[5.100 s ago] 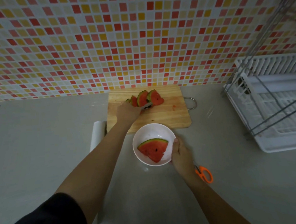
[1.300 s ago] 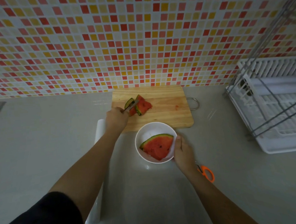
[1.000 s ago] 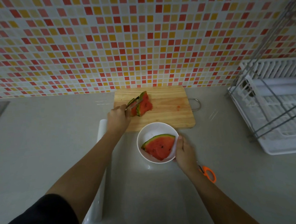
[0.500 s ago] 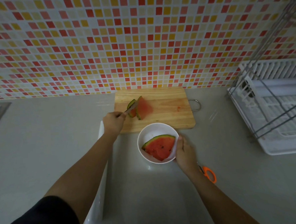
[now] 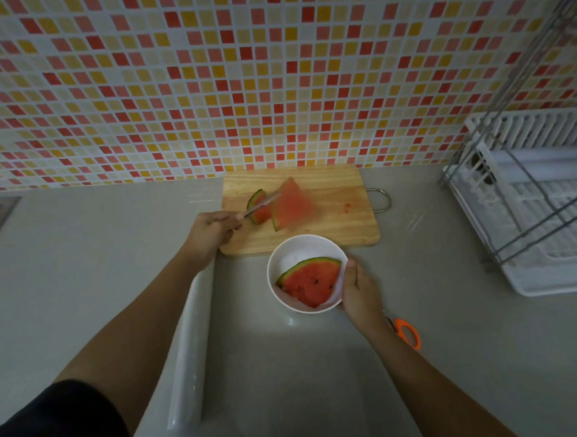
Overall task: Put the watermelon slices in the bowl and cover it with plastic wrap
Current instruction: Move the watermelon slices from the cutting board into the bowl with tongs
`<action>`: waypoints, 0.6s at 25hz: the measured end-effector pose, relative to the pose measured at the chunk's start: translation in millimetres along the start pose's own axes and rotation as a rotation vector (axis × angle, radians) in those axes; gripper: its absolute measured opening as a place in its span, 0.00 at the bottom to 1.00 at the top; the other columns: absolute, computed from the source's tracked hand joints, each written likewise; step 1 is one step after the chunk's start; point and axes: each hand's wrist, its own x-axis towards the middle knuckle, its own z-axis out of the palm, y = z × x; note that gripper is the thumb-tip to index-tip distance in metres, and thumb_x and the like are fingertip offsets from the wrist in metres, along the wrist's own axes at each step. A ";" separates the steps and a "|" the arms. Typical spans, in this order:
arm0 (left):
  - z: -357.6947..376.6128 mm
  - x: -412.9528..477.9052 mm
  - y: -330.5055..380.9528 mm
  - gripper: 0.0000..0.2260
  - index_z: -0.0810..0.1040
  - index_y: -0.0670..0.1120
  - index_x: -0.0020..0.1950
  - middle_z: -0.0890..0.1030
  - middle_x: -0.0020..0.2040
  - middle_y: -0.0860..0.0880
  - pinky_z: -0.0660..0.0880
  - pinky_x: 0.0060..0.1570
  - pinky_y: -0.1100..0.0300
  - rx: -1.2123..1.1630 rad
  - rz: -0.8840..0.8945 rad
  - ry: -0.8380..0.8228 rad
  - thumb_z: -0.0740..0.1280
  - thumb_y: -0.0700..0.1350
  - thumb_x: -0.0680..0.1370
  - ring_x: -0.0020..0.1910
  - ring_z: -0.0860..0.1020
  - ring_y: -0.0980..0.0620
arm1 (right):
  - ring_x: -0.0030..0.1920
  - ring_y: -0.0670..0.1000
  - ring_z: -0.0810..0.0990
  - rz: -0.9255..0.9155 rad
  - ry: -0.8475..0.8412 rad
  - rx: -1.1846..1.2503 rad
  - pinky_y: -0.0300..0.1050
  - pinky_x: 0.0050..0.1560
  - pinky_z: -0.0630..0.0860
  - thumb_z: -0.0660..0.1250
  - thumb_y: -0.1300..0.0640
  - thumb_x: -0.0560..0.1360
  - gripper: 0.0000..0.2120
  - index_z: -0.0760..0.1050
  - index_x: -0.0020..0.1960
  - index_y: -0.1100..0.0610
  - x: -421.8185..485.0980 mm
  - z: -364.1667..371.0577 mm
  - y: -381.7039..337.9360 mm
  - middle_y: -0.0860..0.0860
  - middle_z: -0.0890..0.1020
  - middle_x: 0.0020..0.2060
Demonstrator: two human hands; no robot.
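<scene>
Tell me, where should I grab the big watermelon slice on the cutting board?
Probably by the green rind edge of the big slice, coming from the near-left, where the rind faces you. The rind is firm; the red flesh is soft and wet. The left hand is lifting it with a utensil instead.

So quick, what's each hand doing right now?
Left hand: closed on a knife at the watermelon slices.
Right hand: gripping the white bowl rim.

Mosaic wall tiles at twelve o'clock mix red, pink, yellow and cream. Pale wood cutting board; white bowl; red, green-rinded watermelon slice; orange scissors handle at four o'clock.
</scene>
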 end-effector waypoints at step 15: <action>18.6 -22.7 54.6 0.10 0.84 0.50 0.55 0.85 0.48 0.56 0.68 0.44 0.74 0.891 0.397 -0.562 0.70 0.45 0.75 0.42 0.77 0.66 | 0.44 0.55 0.81 0.073 0.004 0.041 0.52 0.48 0.78 0.47 0.40 0.79 0.24 0.76 0.39 0.50 -4.1 -1.3 -6.0 0.49 0.80 0.36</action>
